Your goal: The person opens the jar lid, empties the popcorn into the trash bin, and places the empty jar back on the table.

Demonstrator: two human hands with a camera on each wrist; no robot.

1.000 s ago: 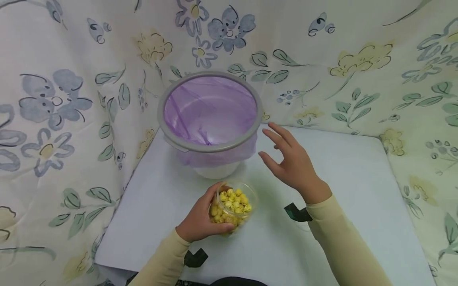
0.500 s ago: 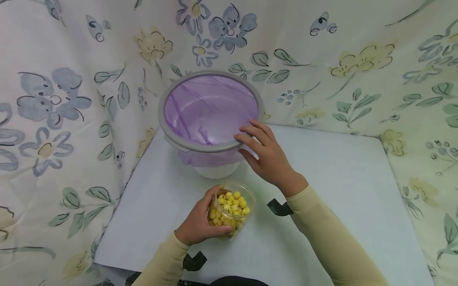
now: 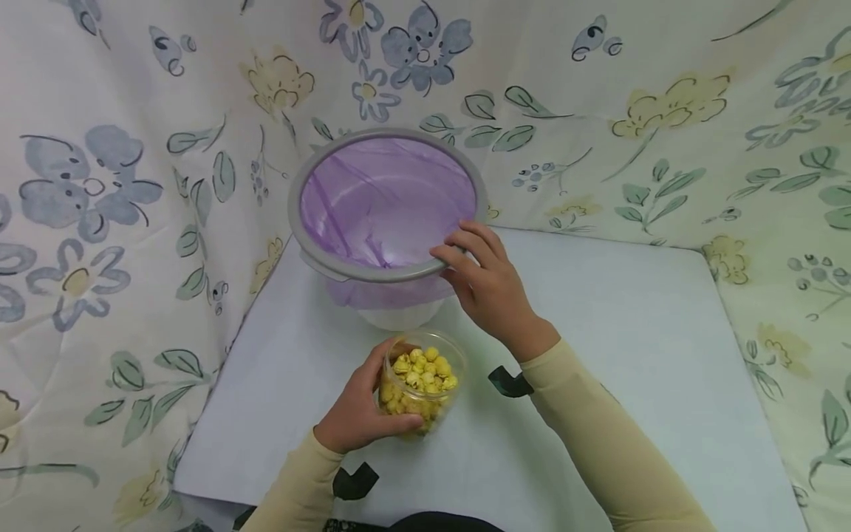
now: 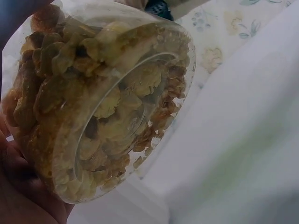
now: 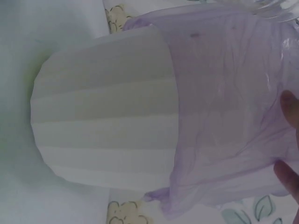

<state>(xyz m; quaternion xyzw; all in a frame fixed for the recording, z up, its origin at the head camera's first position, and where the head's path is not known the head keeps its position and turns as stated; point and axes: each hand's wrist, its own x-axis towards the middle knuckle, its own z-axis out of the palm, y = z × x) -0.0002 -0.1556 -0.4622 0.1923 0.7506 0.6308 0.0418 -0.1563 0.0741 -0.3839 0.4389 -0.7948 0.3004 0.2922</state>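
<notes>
My left hand [image 3: 355, 417] grips a clear plastic jar [image 3: 432, 414] filled nearly to the top with yellow popcorn [image 3: 425, 372]. The open jar tilts a little above the table, and the left wrist view shows its base close up. Behind it stands a white trash bin [image 3: 399, 316] with a grey rim [image 3: 319, 255], lined with a purple trash bag [image 3: 399, 203] that folds down over the outside. At the bin's near right side, my right hand [image 3: 493, 299] holds the rim, fingers over the top and thumb outside. Fingertips touch the bag [image 5: 219, 102] in the right wrist view.
A white table [image 3: 631, 355] bears the bin near its back left. Floral cloth [image 3: 565, 89] hangs behind the table and along both sides. Black pieces [image 3: 510, 382] show by the wrists.
My right hand has moved left from beside the bin and taken hold of its rim. The left hand still holds the jar and has shifted slightly left.
</notes>
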